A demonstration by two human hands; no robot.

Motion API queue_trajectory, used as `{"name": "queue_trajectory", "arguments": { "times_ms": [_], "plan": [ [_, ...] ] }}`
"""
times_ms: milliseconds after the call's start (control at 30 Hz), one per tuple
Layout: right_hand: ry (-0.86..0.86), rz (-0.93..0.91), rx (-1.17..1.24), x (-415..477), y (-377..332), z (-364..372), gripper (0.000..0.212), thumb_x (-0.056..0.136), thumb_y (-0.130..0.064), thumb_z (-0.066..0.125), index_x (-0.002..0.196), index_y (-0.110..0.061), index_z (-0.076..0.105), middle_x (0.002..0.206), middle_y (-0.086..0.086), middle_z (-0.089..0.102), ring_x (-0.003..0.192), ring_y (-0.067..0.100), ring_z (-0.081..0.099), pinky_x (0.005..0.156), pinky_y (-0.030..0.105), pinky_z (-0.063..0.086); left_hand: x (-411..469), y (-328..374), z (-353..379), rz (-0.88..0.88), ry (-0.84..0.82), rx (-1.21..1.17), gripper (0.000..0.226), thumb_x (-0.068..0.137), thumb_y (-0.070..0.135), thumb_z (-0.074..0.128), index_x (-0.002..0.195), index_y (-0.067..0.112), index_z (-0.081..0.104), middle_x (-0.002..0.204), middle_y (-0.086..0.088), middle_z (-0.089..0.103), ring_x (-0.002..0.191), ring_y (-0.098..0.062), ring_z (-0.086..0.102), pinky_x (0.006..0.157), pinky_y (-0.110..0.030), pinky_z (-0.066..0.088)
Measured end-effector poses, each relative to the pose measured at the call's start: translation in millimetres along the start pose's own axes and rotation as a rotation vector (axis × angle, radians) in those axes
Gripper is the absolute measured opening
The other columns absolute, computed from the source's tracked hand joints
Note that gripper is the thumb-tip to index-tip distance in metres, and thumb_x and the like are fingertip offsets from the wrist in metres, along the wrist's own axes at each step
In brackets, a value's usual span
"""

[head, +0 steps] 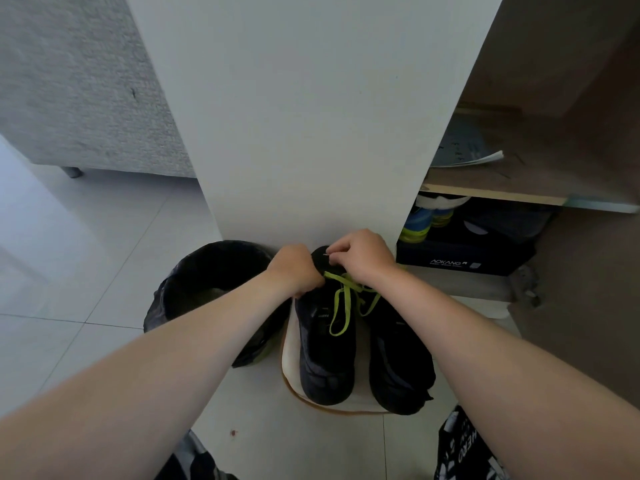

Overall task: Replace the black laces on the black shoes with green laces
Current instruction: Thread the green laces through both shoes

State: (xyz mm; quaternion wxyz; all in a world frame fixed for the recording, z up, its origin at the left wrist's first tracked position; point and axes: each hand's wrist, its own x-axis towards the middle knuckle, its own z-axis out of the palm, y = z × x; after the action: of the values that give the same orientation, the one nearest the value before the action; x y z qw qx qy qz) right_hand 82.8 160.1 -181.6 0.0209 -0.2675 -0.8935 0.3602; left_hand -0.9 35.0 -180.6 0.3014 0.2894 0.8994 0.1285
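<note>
Over the black shoes (327, 358) on the floor mat (289, 363), the left hand (296, 270) gripped the green lace (341, 306) and the right hand (360, 258) pinched its tip; a slip could have unthreaded the slack loops.

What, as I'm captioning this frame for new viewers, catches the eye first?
The bright green lace, looped loosely over the left black shoe at the centre. The left hand and right hand pinch it at that shoe's far end, and a black-lined bin stands just left of the pair.
</note>
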Motion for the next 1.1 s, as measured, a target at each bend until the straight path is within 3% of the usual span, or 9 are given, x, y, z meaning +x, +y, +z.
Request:
{"name": "queue_trajectory", "arguments": {
  "times_ms": [100, 167, 233, 300, 400, 533, 667, 833, 1100],
  "plan": [
    [-0.087, -0.001, -0.085, -1.4, -2.1, 4.6, 0.018, 0.087, -0.027, 0.076, 0.104, -0.026, 0.079, 0.104, -0.007, 0.075, 0.085, 0.01, 0.066, 0.081, 0.024, 0.049, 3.1, -2.9, -3.4, -0.025, 0.019, 0.11, 0.019, 0.08, 0.021, 0.06, 0.076, 0.007, 0.072, 0.058, -0.004, 0.071, 0.053, -0.015, 0.069, 0.066, -0.029, 0.06],
    [-0.116, -0.02, -0.147, -3.0, -4.2, 4.7, 0.009, 0.086, -0.031, 0.075, 0.095, -0.029, 0.079, 0.093, -0.01, 0.073, 0.081, 0.009, 0.064, 0.078, 0.025, 0.05, 2.8, -3.3, -4.8, -0.039, 0.028, 0.207, 0.025, 0.085, 0.027, 0.059, 0.064, 0.014, 0.064, 0.047, 0.001, 0.064, 0.043, -0.007, 0.061, 0.052, -0.026, 0.049],
    [-0.139, -0.035, -0.185, -3.7, -6.1, 4.2, 0.004, 0.087, -0.03, 0.074, 0.087, -0.03, 0.079, 0.09, -0.012, 0.071, 0.09, 0.012, 0.065, 0.081, 0.029, 0.053, 3.1, -1.6, -2.6, -0.057, 0.047, 0.169, 0.035, 0.089, 0.03, 0.055, 0.056, 0.017, 0.053, 0.035, 0.004, 0.055, 0.03, -0.002, 0.05, 0.046, -0.024, 0.036],
    [-0.173, -0.033, -0.25, -4.6, -7.9, 5.3, 0.01, 0.089, -0.028, 0.07, 0.084, -0.032, 0.077, 0.097, -0.011, 0.073, 0.094, 0.014, 0.065, 0.079, 0.03, 0.054, 4.0, -0.5, 0.7, -0.042, 0.056, 0.104, 0.032, 0.088, 0.028, 0.058, 0.06, 0.013, 0.062, 0.043, 0.001, 0.062, 0.04, -0.002, 0.059, 0.052, -0.027, 0.048],
    [-0.164, -0.037, -0.368, -6.0, -9.1, 11.1, 0.016, 0.089, -0.024, 0.064, 0.079, -0.031, 0.075, 0.098, -0.008, 0.074, 0.091, 0.019, 0.066, 0.07, 0.028, 0.051, 8.8, -8.9, 3.7, -0.039, 0.034, -0.166, 0.018, 0.086, 0.016, 0.066, 0.083, 0.001, 0.074, 0.074, -0.011, 0.074, 0.07, -0.02, 0.074, 0.071, -0.032, 0.062],
    [-0.098, -0.041, -0.445, -9.2, -10.2, 20.9, 0.016, 0.087, -0.027, 0.062, 0.08, -0.025, 0.077, 0.089, -0.005, 0.072, 0.082, 0.024, 0.066, 0.067, 0.03, 0.054, 11.4, -29.5, 5.1, -0.059, -0.023, -0.478, 0.009, 0.082, 0.007, 0.071, 0.087, 0.001, 0.077, 0.071, -0.01, 0.074, 0.063, -0.02, 0.073, 0.075, -0.036, 0.062],
    [-0.094, -0.019, -0.351, -10.0, -8.8, 22.4, 0.016, 0.088, -0.03, 0.066, 0.08, -0.027, 0.08, 0.093, -0.011, 0.075, 0.086, 0.017, 0.068, 0.068, 0.03, 0.055, 9.0, -39.4, 4.9, -0.059, -0.044, -0.612, 0.003, 0.082, 0.008, 0.076, 0.084, 0.011, 0.078, 0.067, -0.006, 0.072, 0.059, -0.016, 0.071, 0.059, -0.025, 0.059],
    [-0.007, -0.016, -0.394, -13.9, -13.0, 30.4, 0.016, 0.086, -0.029, 0.064, 0.081, -0.028, 0.079, 0.089, -0.009, 0.074, 0.084, 0.02, 0.068, 0.064, 0.027, 0.049, 11.1, -42.5, 8.9, -0.065, -0.061, -0.664, 0.005, 0.082, 0.008, 0.077, 0.086, 0.011, 0.078, 0.073, -0.008, 0.074, 0.065, -0.019, 0.073, 0.063, -0.026, 0.06],
    [-0.144, 0.07, -0.484, -5.2, -14.7, 23.4, 0.018, 0.083, -0.026, 0.061, 0.094, -0.02, 0.073, 0.096, 0.001, 0.069, 0.087, 0.028, 0.063, 0.069, 0.029, 0.048, 12.9, -42.7, 9.6, -0.055, -0.076, -0.661, 0.004, 0.083, 0.008, 0.076, 0.085, 0.011, 0.078, 0.077, -0.007, 0.075, 0.068, -0.02, 0.074, 0.064, -0.026, 0.06]
  ]
}}
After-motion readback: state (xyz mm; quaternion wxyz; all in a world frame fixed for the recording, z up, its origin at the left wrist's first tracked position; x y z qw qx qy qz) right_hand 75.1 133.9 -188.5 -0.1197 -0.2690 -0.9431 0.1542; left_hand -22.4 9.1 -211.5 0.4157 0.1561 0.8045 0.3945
